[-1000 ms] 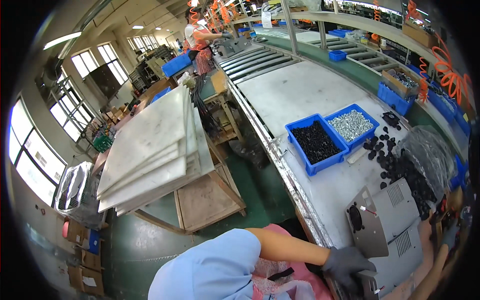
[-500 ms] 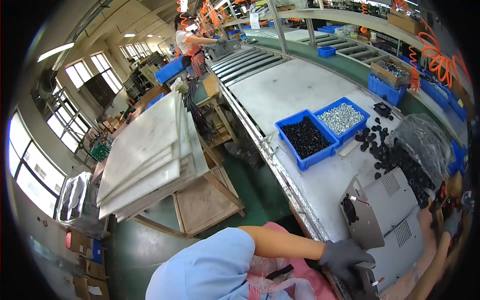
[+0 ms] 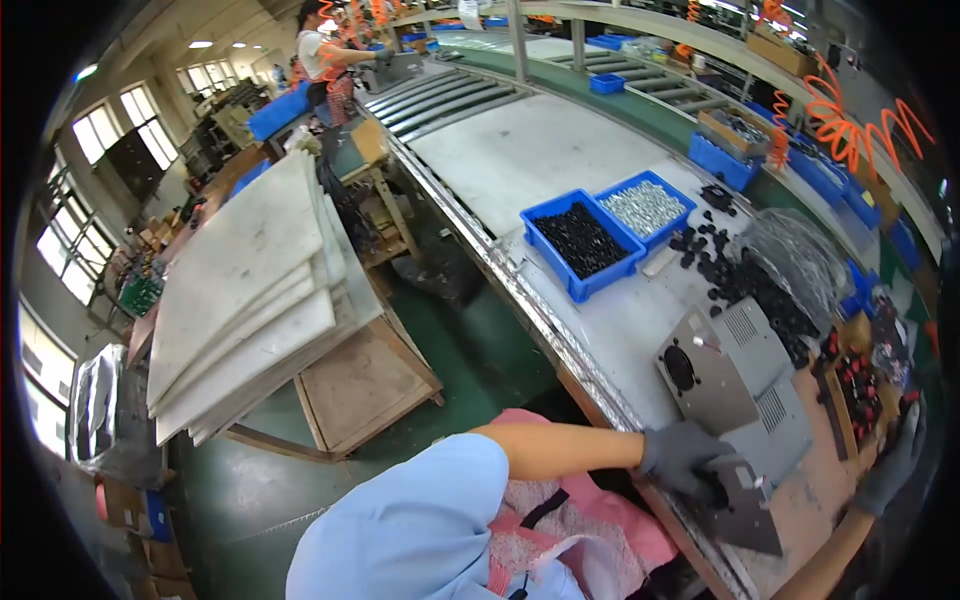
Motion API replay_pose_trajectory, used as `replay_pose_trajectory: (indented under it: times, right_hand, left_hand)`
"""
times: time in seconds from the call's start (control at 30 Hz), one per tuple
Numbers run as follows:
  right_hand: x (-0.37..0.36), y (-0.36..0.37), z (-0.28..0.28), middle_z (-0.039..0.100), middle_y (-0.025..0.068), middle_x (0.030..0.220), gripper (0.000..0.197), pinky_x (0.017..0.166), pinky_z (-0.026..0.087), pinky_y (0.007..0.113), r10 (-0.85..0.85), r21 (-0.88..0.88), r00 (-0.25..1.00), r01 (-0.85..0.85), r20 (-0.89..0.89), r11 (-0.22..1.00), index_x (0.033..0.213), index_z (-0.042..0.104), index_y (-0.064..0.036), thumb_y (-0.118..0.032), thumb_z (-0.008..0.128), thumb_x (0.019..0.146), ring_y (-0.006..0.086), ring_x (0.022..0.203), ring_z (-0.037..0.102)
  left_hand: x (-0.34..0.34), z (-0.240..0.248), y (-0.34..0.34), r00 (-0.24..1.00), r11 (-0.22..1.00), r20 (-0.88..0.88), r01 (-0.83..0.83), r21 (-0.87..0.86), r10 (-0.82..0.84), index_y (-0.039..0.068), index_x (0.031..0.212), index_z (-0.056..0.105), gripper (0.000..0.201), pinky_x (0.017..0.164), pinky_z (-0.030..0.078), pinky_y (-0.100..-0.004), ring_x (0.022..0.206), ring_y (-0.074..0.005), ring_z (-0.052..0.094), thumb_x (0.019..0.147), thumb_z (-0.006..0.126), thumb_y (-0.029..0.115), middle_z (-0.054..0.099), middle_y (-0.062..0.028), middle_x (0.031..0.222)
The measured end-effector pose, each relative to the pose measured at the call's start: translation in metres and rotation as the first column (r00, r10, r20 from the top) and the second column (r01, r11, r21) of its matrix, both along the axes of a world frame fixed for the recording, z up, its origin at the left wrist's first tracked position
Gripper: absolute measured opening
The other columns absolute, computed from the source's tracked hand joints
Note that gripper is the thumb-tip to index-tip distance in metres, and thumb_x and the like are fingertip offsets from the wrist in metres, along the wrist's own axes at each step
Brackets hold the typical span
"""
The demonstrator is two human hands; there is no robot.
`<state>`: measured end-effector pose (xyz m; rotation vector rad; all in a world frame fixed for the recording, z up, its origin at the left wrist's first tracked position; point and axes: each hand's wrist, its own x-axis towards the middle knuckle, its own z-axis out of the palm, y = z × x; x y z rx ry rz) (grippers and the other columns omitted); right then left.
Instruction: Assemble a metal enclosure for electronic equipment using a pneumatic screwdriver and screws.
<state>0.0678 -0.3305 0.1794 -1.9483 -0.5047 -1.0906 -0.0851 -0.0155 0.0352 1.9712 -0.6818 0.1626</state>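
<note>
My left hand (image 3: 685, 462), in a dark grey glove, is closed over the edge of the nearer grey sheet-metal housing (image 3: 790, 440). Its front panel (image 3: 745, 515) leans toward me, and its cut-out is partly covered by my fingers. Just beyond stands a second grey housing (image 3: 722, 392) with a round black fan opening and slotted vents. At the right edge my gloved right hand (image 3: 893, 468) is raised beside a cardboard box (image 3: 838, 412) of red and black parts (image 3: 858, 385). A small red piece (image 3: 910, 397) shows at its fingertips; its kind is unclear.
Two blue bins hold black screws (image 3: 580, 240) and silver fasteners (image 3: 645, 208). Loose black caps (image 3: 715, 255) and a clear plastic bag (image 3: 795, 255) lie behind the housings. Stacked white boards (image 3: 240, 300) stand to the left. A co-worker (image 3: 325, 65) stands at the far rollers.
My view has swung, shifting the scene left and up. My right hand has moved away from the parts box, toward the right. More of the nearer housing's front panel shows under my left hand.
</note>
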Motion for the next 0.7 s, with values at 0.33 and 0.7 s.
replay_pose_trajectory:
  times: [0.33, 0.7]
  right_hand:
    - [-0.248, 0.097, -0.044, 0.057, 0.0102, 0.081, 0.051, 0.035, 0.031, 0.021, 0.818, 0.933, 0.496, -0.042, -0.291, 0.358, 0.132, 0.045, -0.0059, -0.014, 0.056, 0.083, 0.0090, 0.045, 0.041]
    - [-0.254, 0.106, -0.057, 0.057, 0.0037, 0.093, 0.036, 0.056, 0.045, 0.021, 0.615, 0.746, 0.633, -0.087, -0.471, 0.660, 0.116, 0.054, -0.0021, -0.001, 0.064, 0.080, 0.0075, 0.067, 0.052]
  left_hand:
    - [0.000, -0.055, -0.029, 0.986, 0.975, -0.166, -0.051, -0.215, 0.015, 0.009, 0.118, 0.054, 0.056, 0.084, 0.051, -0.0338, 0.097, -0.0220, 0.063, 0.071, 0.080, 0.027, 0.064, -0.0107, 0.106]
    - [-0.017, -0.011, -0.036, 0.943, 0.886, -0.300, -0.014, -0.463, -0.142, 0.001, 0.123, 0.048, 0.055, 0.088, 0.047, -0.0331, 0.104, -0.0189, 0.057, 0.079, 0.073, 0.022, 0.059, -0.0114, 0.114]
